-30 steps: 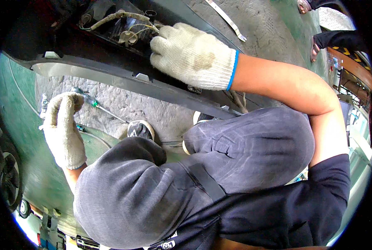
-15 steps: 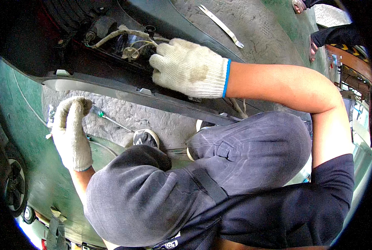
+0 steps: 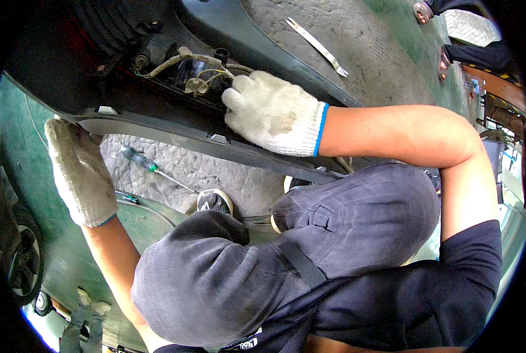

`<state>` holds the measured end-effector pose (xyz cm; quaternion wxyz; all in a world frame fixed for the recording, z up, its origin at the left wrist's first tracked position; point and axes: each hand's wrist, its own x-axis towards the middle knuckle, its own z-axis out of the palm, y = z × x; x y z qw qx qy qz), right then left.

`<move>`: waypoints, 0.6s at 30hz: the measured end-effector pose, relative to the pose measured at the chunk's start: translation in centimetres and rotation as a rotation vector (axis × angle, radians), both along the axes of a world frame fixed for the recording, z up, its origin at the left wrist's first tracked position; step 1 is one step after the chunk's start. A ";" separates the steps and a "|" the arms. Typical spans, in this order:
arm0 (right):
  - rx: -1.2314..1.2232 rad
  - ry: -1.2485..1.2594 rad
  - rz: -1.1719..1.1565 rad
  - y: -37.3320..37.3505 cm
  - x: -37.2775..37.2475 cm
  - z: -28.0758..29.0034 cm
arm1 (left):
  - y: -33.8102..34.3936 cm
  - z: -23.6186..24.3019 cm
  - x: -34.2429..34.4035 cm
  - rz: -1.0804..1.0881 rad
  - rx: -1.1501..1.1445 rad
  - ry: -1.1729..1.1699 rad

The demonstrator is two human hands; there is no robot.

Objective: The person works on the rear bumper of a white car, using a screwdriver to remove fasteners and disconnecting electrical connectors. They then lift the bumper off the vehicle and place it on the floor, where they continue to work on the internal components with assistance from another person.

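A large black plastic car bumper (image 3: pixel 174 130) lies in front of me, with a taped wiring harness (image 3: pixel 183 56) and a round pale connector (image 3: pixel 197 86) inside it. My right hand (image 3: pixel 271 112), in a white knit glove with a blue cuff, is closed at the thin wires (image 3: pixel 214 72) beside the connector. Its fingertips are partly hidden. My left hand (image 3: pixel 83 170), gloved too, has its fingers at the bumper's near-left edge, thumb and fingers around the rim. The glove's fingertips look dirty.
A screwdriver (image 3: pixel 151 167) with a grey-green handle lies on the grey mat (image 3: pixel 174 156) by my shoe (image 3: pixel 214 202). A forked metal pry tool (image 3: pixel 319 47) lies beyond the bumper. Another person's sandalled feet (image 3: pixel 444 62) are at the far right. A wheel (image 3: pixel 24 259) is at the left.
My left hand has moved left and up to the bumper's edge, uncovering the screwdriver handle. The right hand stays at the wires. The whole view has shifted slightly.
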<state>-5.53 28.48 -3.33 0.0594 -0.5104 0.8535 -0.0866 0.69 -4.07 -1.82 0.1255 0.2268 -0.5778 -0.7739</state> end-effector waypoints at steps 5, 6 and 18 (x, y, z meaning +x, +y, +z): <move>0.065 0.001 0.072 0.3 -0.3 -0.2 | -1.3 -0.8 -1.3 -0.030 -0.362 -0.035; 0.063 -0.011 0.047 0.2 -0.3 -0.2 | -1.4 -0.7 -1.4 -0.045 -0.430 -0.038; 0.108 -0.015 0.093 0.3 -1.6 0.6 | -0.7 1.4 -2.6 -0.133 -0.616 -0.081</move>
